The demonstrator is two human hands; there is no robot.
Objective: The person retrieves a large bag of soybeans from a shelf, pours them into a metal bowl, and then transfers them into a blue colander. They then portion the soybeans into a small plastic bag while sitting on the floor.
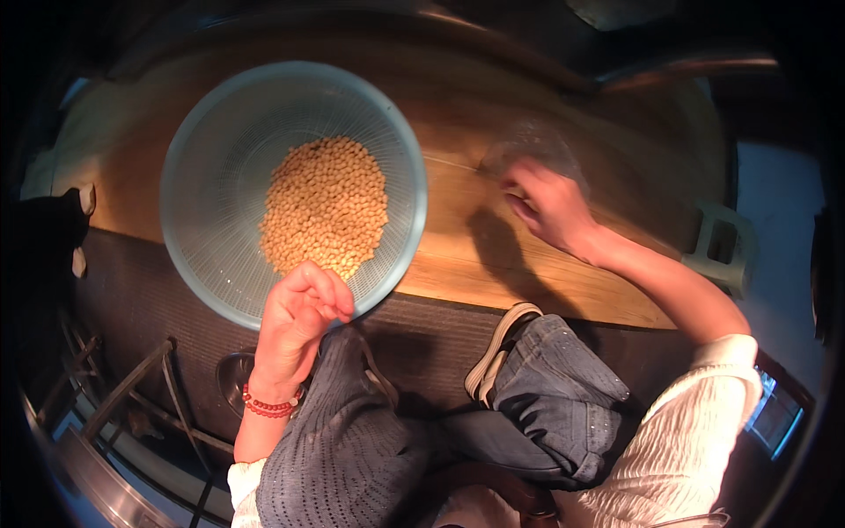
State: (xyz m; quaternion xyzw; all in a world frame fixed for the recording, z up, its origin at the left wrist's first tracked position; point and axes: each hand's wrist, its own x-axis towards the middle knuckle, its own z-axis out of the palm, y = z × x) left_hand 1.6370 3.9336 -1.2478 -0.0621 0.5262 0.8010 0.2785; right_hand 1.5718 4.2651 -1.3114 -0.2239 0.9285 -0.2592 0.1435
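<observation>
A light-blue plastic colander [412, 198] sits in front of me, partly over the wooden surface. Pale yellow beans, apparently soybeans [323, 204], are heaped in its right half. My left hand [304, 307] hovers at the near rim with its fingers curled; whether anything is pinched inside is hidden. Over the wood to the right, my right hand [551, 204] is bent and blurred by motion. Just beyond its fingers lies a crumpled clear plastic bag [535, 142]. Any contact between that hand and the bag is unclear, as is anything small in its grasp.
The wooden surface [449, 264] meets a dark ribbed mat [145, 284]. A metal frame [132, 389] and a dark shiny bowl [234, 379] are at lower left. A pale plastic object with openings [739, 257] stands right. My shoe [495, 356] is near the wood's edge.
</observation>
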